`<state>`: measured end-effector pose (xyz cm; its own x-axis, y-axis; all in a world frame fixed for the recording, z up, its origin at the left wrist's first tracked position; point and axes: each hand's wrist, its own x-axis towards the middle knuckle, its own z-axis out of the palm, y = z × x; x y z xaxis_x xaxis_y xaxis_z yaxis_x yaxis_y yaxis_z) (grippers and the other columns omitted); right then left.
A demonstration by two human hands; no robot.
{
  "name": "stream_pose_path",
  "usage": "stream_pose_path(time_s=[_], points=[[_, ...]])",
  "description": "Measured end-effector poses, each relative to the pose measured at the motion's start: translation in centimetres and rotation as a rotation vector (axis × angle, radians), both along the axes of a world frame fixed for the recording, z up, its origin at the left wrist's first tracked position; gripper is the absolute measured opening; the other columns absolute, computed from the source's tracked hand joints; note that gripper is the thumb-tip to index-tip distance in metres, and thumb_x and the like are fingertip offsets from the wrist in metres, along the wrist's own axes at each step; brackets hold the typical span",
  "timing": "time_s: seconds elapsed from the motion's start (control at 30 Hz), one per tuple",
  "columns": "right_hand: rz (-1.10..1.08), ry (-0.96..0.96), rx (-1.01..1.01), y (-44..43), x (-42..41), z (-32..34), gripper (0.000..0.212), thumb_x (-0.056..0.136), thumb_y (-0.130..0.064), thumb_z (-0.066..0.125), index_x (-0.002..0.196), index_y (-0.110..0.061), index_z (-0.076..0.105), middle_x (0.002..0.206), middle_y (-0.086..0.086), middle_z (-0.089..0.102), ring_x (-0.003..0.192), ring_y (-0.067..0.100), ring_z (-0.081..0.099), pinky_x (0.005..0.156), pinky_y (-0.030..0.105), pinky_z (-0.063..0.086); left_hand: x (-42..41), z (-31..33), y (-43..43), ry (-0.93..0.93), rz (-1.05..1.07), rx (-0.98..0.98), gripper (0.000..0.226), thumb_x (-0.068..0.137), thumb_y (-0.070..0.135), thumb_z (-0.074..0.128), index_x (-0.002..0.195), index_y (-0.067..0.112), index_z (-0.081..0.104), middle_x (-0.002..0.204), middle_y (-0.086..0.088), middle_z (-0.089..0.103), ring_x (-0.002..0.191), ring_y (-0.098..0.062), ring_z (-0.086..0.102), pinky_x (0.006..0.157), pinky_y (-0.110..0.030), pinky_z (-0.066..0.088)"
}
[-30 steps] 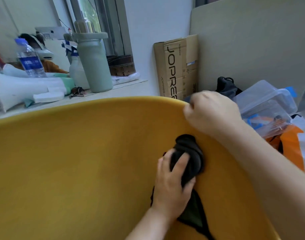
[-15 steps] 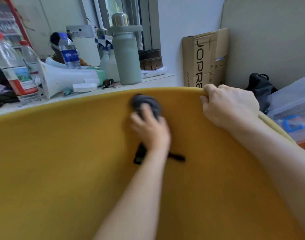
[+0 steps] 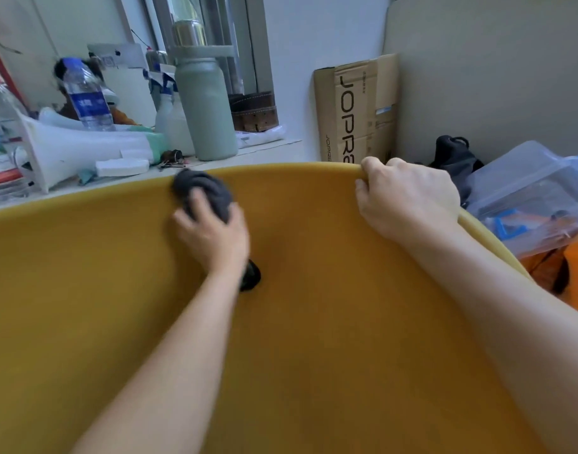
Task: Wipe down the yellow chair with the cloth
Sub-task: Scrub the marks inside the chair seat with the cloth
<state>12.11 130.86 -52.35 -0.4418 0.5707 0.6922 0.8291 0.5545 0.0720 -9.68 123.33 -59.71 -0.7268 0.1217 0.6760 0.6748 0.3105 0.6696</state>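
Left hand [image 3: 215, 235] grips cloth [image 3: 200, 191] — right hand [image 3: 409, 198] grips chair [image 3: 84, 290].

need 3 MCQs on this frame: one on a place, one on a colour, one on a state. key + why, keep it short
1. Where on the yellow chair is the cloth?
A) just under the top rim
B) draped over the right edge
C) down at the bottom of the frame

2. What colour is the tall flask on the ledge?
A) red
B) pale green
C) black

3. What is the right hand doing?
A) lying flat on the chair
B) gripping the chair's rim
C) holding a bottle

Key:
1 A: the left hand holds the bunched cloth against the chair right below the rim.
2 B: the flask's body is pale green, with a steel cap.
3 B: the right hand's fingers curl over the rim's edge.
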Motion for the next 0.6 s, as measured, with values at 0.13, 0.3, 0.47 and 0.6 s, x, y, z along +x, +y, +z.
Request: stream_pose_path(time_s=[0.13, 0.3, 0.47, 0.6], points=[[0.012, -0.020, -0.014, 0.6, 0.4, -0.2, 0.031, 0.100, -0.037, 0.031, 0.115, -0.020, 0.053, 0.100, 0.009, 0.063, 0.086, 0.035, 0.063, 0.058, 0.035, 0.029, 11.7, -1.1, 4.6, 0.275, -0.437, -0.179, 0.058, 0.079, 0.055, 0.048, 0.127, 0.022, 0.040, 0.119, -0.019, 0.049, 0.098, -0.035, 0.050, 0.078, -0.040, 0.045], [0.001, -0.041, 0.025, 0.3, 0.8, -0.1, 0.037, 0.102, -0.041, 0.026, 0.126, -0.023, 0.047, 0.084, 0.003, 0.049, 0.069, 0.024, 0.049, 0.051, 0.030, 0.028, 0.8, 1.1, 0.8, 0.460, -0.109, -0.437, 0.051, 0.081, 0.039, 0.059, 0.127, 0.033, 0.039, 0.133, -0.012, 0.040, 0.113, -0.038, 0.042, 0.088, -0.050, 0.037], [-0.029, -0.062, 0.015, -0.2, 0.5, 0.1, 0.035, 0.102, -0.040, 0.027, 0.127, -0.023, 0.045, 0.082, 0.003, 0.047, 0.067, 0.024, 0.047, 0.050, 0.030, 0.029, -7.7, -0.3, -6.9, 0.019, 0.291, -0.151, 0.049, 0.085, 0.030, 0.061, 0.130, 0.022, 0.043, 0.135, -0.021, 0.038, 0.114, -0.044, 0.040, 0.087, -0.052, 0.037], [-0.057, -0.057, 0.002, -0.5, 0.5, 0.1, 0.036, 0.102, -0.040, 0.027, 0.128, -0.024, 0.045, 0.082, 0.003, 0.049, 0.066, 0.024, 0.048, 0.046, 0.027, 0.027, 0.6, -1.8, -0.6, 0.064, 0.038, -0.179, 0.052, 0.080, 0.040, 0.059, 0.127, 0.023, 0.047, 0.123, -0.019, 0.046, 0.102, -0.041, 0.048, 0.079, -0.047, 0.045]])
